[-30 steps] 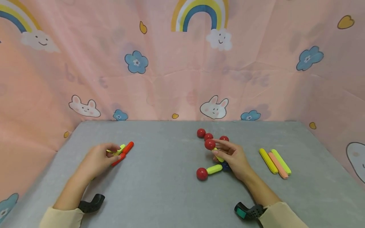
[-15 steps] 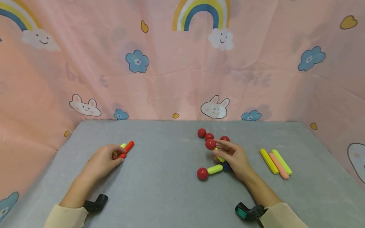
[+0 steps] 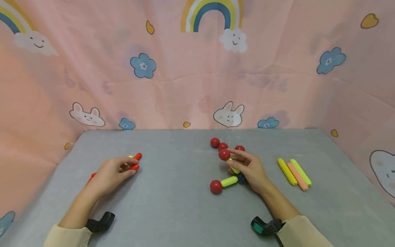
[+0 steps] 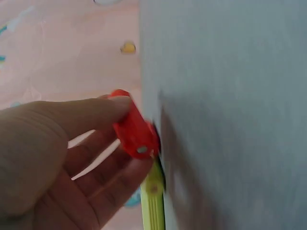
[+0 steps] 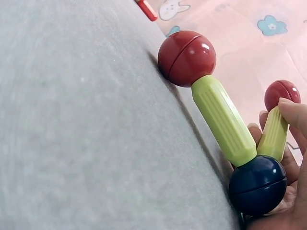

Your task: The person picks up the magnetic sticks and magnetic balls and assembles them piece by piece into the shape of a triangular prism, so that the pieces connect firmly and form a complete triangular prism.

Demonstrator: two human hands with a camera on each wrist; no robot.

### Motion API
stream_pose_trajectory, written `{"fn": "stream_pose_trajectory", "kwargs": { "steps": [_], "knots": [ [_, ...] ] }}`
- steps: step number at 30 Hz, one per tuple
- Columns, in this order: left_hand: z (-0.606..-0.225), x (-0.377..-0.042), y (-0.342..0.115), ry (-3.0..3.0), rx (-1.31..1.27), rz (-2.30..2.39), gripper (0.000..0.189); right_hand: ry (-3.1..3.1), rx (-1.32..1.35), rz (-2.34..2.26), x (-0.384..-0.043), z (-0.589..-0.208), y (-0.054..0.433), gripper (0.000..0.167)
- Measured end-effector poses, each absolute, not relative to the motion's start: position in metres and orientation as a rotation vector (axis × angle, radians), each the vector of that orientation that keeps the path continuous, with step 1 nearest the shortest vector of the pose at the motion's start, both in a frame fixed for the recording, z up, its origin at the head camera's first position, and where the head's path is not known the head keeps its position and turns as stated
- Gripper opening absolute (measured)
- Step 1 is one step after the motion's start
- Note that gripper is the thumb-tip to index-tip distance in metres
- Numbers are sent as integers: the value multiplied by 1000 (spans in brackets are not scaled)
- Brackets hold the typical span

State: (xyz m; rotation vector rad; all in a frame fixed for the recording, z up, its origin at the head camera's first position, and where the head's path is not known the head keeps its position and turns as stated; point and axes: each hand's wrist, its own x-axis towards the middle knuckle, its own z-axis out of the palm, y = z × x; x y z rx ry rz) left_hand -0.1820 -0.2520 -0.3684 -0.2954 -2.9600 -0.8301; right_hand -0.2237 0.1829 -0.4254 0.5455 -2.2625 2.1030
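My left hand [image 3: 111, 175] pinches a short red stick [image 4: 134, 127] between thumb and fingers, just over the grey table. Close beyond it lies another red stick [image 3: 137, 156], beside a yellow-green stick [image 4: 153, 206] partly covered by the fingers. With thumb and fingertips, my right hand [image 3: 251, 169] grips an upright yellow-green rod [image 5: 274, 134] topped by a red ball [image 3: 224, 154]. That rod meets a dark blue ball [image 5: 257, 185], from which a second yellow-green rod [image 5: 224, 120] runs to another red ball [image 5: 187, 58] near the tabletop.
Several red balls, one of them a loose-looking ball [image 3: 215, 142], sit behind the right hand. To its right lie a yellow stick [image 3: 287, 171], an orange stick [image 3: 297, 176] and a yellow-green stick [image 3: 300, 172]. Some red [image 3: 92, 175] shows past the left wrist. A patterned pink cloth [image 3: 172, 92] hangs behind.
The left hand has moved a little right, and its fingers have closed on the red stick. Red has come into view behind its wrist. My right hand keeps its hold, while the head view shifts slightly.
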Motion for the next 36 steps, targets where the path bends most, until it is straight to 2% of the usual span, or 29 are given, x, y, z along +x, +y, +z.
{"fn": "stream_pose_trajectory", "kwargs": {
  "steps": [7,13,19,23,29,36],
  "knots": [
    [-360,-179,-210,-2869,-297,-1203,34,-2249,558,2114,-225,-425,183,41],
    [-362,-188,-151,-2793,-327,-1539,35,-2274,561,2104,-224,-420,187,40],
    [-369,-198,-96,-2630,-352,-1938,37,-2288,466,2076,-224,-419,184,42],
    [-379,-204,-71,-2574,-380,-2041,36,-2257,382,2115,-224,-420,180,45],
    [-383,-216,-46,-2458,-329,-2106,36,-2210,328,2117,-225,-420,181,44],
    [-391,-220,-38,-2449,-423,-2102,30,-2227,310,2121,-227,-419,177,45]
  ]
}}
